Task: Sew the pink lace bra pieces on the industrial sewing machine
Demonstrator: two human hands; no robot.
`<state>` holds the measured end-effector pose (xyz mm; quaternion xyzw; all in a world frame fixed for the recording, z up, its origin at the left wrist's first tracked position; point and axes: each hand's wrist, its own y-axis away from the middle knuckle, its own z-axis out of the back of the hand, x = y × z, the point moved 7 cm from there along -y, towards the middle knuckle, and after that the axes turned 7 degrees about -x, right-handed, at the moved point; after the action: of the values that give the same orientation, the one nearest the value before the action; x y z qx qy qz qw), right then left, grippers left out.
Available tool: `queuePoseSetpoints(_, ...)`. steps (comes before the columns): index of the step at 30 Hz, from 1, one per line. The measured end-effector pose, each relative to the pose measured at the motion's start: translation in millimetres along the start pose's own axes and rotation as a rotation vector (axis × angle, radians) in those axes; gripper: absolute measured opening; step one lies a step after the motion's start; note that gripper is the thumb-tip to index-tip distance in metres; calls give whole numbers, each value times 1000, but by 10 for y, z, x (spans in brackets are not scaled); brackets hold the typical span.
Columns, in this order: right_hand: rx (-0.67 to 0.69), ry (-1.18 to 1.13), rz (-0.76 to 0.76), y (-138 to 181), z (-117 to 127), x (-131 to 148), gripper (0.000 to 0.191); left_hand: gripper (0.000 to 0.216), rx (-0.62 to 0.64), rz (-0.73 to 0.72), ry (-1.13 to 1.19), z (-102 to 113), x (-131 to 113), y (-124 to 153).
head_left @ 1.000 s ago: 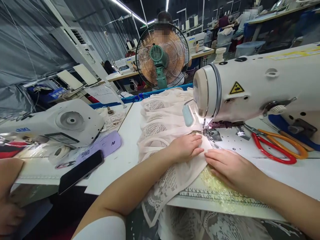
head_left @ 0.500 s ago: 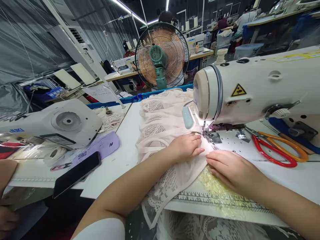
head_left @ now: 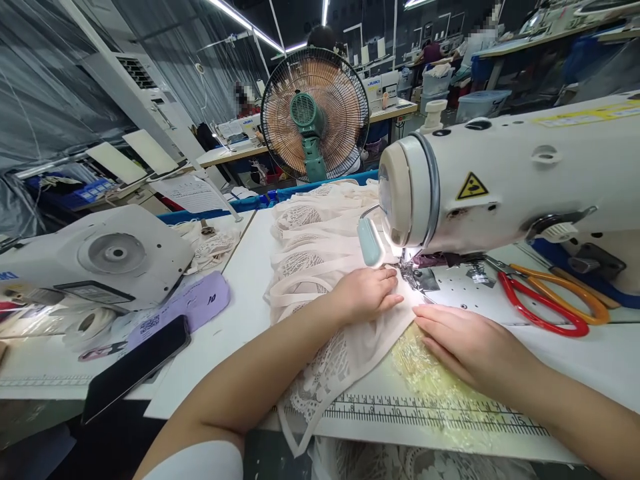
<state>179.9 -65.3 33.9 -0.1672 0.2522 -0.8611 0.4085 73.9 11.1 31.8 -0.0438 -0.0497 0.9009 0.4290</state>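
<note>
Left hand (head_left: 367, 295) on lacy fabric (head_left: 327, 367), right hand (head_left: 463, 337) at its edge
Palms down, fingers together-ish, can't tell if pinching

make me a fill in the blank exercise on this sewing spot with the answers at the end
1. The bare hand whose forearm crosses over the cream lace-trimmed fabric is the person's ____ one.
2. The metal-bladed scissors are orange-handled on one side and ____-handled on the other.
3. The yellow-and-black warning sticker on the white sewing machine is shaped like a ____.
4. The motor housing of the round black-caged fan is coloured ____.

Missing words: left; red; triangle; green.
</note>
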Motion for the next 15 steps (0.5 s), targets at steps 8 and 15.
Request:
queuePoseSetpoints(8,-8,13,-6,22,-39,3,28,31,6,-65,-26,163,-291,65)
queuePoseSetpoints(15,-38,80,18,62,-88,26,32,35,-77,-126,-147,69,-546,346)
